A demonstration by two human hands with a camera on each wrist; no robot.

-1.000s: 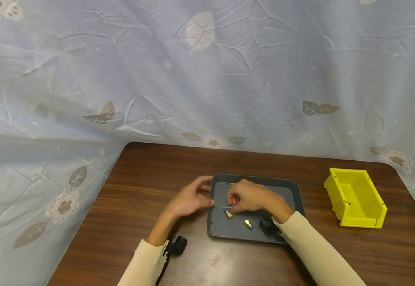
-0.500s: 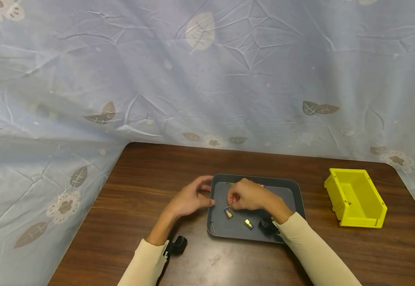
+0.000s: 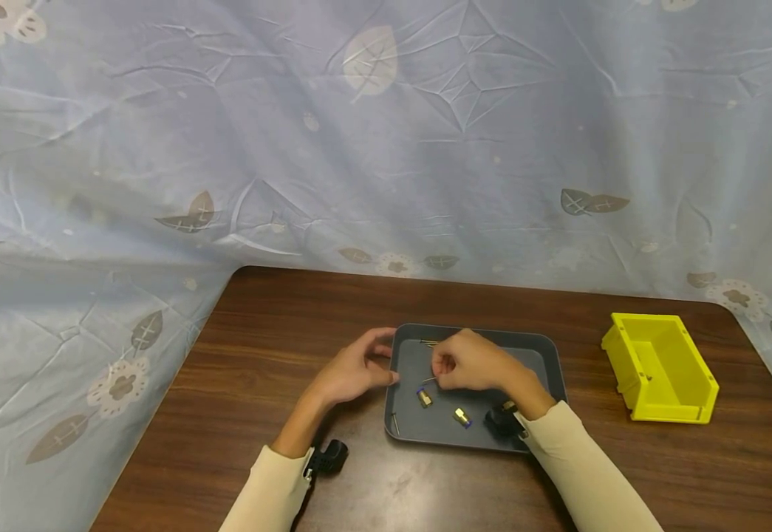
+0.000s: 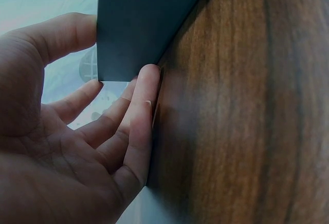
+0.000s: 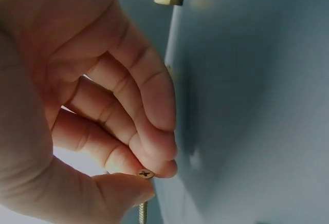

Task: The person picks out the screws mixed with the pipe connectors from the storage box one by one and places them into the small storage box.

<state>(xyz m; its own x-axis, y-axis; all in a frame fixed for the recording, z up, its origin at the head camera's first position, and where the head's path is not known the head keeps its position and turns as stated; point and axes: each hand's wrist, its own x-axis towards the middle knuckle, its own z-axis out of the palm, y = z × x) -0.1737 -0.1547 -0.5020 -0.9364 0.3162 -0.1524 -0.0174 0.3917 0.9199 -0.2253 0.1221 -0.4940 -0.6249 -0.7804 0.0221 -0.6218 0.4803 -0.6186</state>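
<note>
The fingertips and thumb of my right hand (image 3: 472, 360) pinch a flat-head screw (image 5: 145, 173) over the grey tray (image 3: 439, 436); its cross-slotted head and threaded shank show in the right wrist view. Two brass fittings (image 3: 424, 397) with blue collars lie in the tray near this hand. A loose screw (image 3: 395, 423) rests at the tray's left front. My left hand (image 3: 349, 371) touches the tray's left side, its thumb against the wall and its fingers extended by the tray's edge, as the left wrist view shows.
A yellow bin (image 3: 665, 369) stands on the brown table (image 3: 239, 414) right of the tray. More slim screws (image 3: 428, 342) lie along the tray's back, partly hidden by my right hand. A patterned cloth (image 3: 386, 148) hangs behind the table.
My right hand has pinched the screw lying beside the left fitting and moved it slightly right and back. My left hand has stayed at the tray's side.
</note>
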